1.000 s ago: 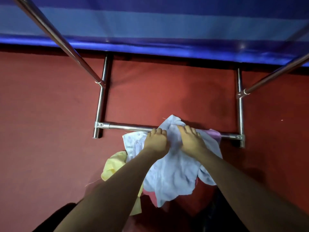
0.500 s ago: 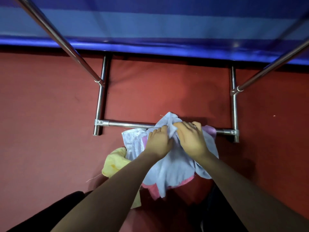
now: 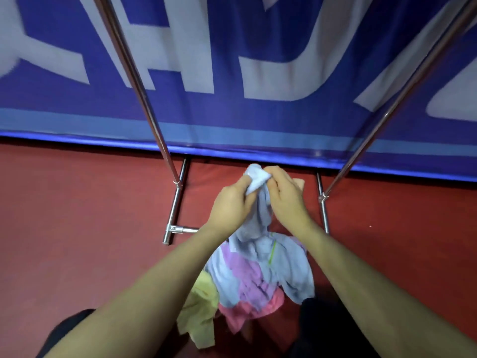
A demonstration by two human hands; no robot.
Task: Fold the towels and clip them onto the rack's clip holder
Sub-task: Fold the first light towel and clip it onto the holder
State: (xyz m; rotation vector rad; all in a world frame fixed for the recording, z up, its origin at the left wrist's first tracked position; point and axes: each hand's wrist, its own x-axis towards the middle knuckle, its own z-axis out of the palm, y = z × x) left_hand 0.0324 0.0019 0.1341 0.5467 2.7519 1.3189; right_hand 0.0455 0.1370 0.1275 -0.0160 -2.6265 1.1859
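Observation:
A pale blue towel (image 3: 260, 244) hangs from both of my hands above a heap of towels. My left hand (image 3: 231, 202) and my right hand (image 3: 285, 198) pinch its bunched top edge close together, lifted over the floor. Below lie a pink towel (image 3: 251, 293) and a yellow towel (image 3: 200, 313), partly under the blue one. The steel rack (image 3: 178, 200) stands around them; its two slanted poles rise left and right. No clip holder shows in this view.
The rack's low crossbar (image 3: 184, 229) runs behind my left wrist on the red floor (image 3: 77, 241). A blue banner with white letters (image 3: 232, 73) hangs right behind the rack. Dark clothing shows at the bottom edge.
Both hands have gathered the blue towel's edge and lifted it up off the heap. The camera has tilted up, so more of the banner shows.

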